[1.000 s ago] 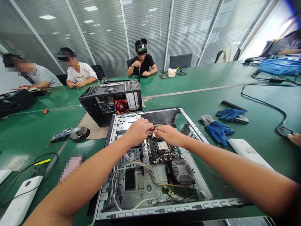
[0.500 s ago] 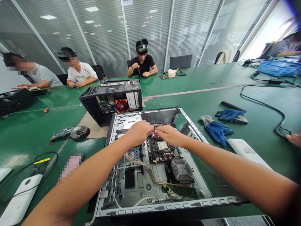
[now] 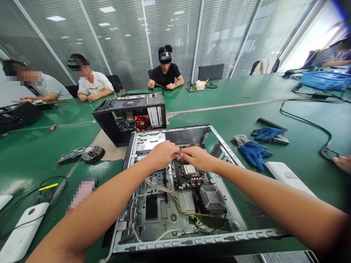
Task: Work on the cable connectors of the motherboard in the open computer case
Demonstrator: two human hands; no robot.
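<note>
An open silver computer case lies flat on the green table in front of me, its motherboard exposed. My left hand and my right hand meet fingertip to fingertip over the far end of the board. Both are closed in a pinch on a small part I cannot make out. A bare CPU sits just below my right hand. A grey heatsink and a bundle of pale cables lie nearer to me inside the case.
A black computer case with a red fan stands behind the open one. Blue gloves lie to the right, a circuit board and round fan to the left. White devices and black cables lie around. Three people sit across the table; another hand shows at the right edge.
My hands have stayed pinched together over the board, with barely any shift. The person in black across the table lowered their hands to the tabletop.
</note>
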